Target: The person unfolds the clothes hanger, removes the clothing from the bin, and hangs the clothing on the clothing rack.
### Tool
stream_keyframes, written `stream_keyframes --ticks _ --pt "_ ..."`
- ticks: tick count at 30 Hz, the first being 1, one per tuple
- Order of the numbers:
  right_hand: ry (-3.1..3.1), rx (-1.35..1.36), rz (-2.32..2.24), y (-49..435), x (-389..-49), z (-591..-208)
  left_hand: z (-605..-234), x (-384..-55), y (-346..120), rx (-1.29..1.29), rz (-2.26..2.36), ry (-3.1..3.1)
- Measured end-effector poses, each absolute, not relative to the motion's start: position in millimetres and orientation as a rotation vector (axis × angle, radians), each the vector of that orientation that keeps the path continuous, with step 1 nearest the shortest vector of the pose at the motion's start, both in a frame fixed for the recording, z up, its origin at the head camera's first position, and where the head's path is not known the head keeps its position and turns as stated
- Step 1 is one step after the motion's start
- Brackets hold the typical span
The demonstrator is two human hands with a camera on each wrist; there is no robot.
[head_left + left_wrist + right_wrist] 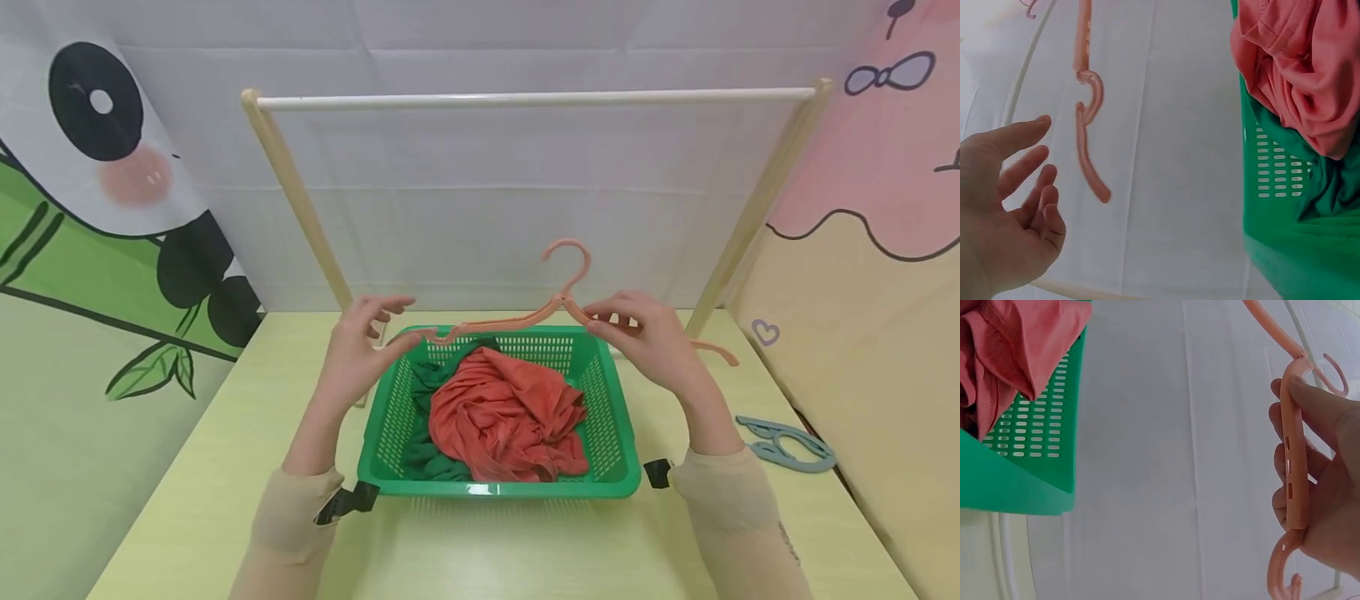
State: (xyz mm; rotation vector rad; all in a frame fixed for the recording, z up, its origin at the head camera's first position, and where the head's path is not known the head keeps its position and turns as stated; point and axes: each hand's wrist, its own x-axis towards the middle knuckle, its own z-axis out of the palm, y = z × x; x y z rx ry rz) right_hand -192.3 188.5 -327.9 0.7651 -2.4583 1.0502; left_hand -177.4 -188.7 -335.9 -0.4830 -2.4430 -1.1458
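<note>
Above the far rim of a green basket (495,490), an orange clothes hanger (506,323) is held up with its hook upward. My right hand (648,333) grips the hanger's right arm, fingers and thumb wrapped round it in the right wrist view. At the hanger's left end, my left hand (360,346) is spread with relaxed fingers; the left wrist view shows it apart from the hanger (1082,37). Crumpled red cloth (502,417) lies in the basket, on top of dark green cloth (431,458).
Behind the basket stands a rack with a white rod (525,100) and wooden posts (296,192). A blue-grey folded hanger (787,442) lies on the pale yellow table (487,550) at the right edge. Printed fabric walls close in both sides.
</note>
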Motion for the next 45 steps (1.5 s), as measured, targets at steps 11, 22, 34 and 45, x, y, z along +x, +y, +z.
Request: stream_keyframes --ticks 11,22,34,45 --pt "-2.39 0.657 1.045 206.9 -193.9 -325.5 -322.1 -176.2 -156.3 -1.039 -1.015 -2.664" --pt "-2.306 0.631 1.064 213.9 -186.6 -322.8 -354.5 -203.5 -122.9 -1.387 -0.519 -3.052" --pt "-2.157 0.688 1.039 212.7 -191.5 -340.7 -385.1 -230.7 -105.0 -1.55 -0.436 -3.194" --pt "-2.18 0.764 1.035 217.4 -186.0 -341.7 -367.7 -248.5 -132.2 -1.295 -1.054 -3.249"
